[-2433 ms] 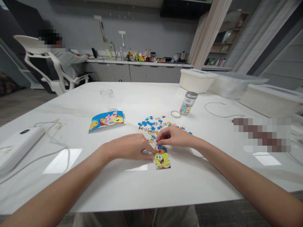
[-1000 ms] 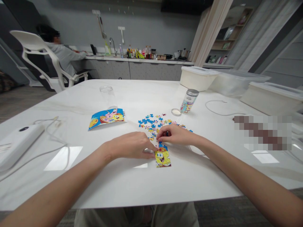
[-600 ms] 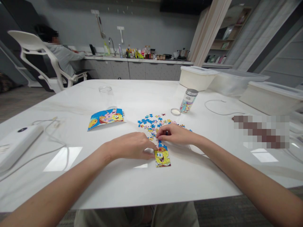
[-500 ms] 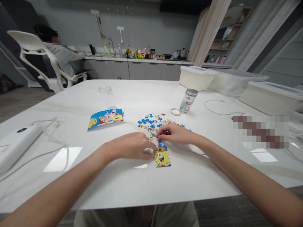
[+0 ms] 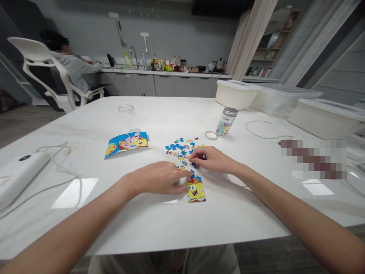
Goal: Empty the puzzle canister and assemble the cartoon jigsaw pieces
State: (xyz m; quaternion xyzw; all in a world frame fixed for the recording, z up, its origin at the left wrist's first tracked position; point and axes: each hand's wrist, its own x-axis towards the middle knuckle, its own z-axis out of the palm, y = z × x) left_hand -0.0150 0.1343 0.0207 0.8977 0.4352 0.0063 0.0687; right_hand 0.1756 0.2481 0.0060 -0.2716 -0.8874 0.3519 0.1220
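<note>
A small joined patch of cartoon jigsaw (image 5: 195, 191), yellow and blue, lies on the white table (image 5: 171, 224) in front of me. My left hand (image 5: 158, 178) rests beside it, its forefinger stretched to the patch's upper left corner and the other fingers curled. My right hand (image 5: 212, 160) sits just behind the patch, fingertips pinched on a blue puzzle piece (image 5: 195, 164). Beyond both hands lies a scatter of loose puzzle pieces (image 5: 181, 147), mostly blue.
A printed reference picture (image 5: 127, 143) lies to the left. Behind the pieces stand a small lidded jar (image 5: 226, 122) and a round lid (image 5: 211, 135). A white device with cables (image 5: 21, 172) is far left, plastic tubs (image 5: 238, 94) at the back right. A person sits in a chair (image 5: 42, 64) by the counter.
My right hand has shifted slightly back toward the loose pieces and now pinches a blue piece. My left forefinger has stretched out to the joined patch's corner.
</note>
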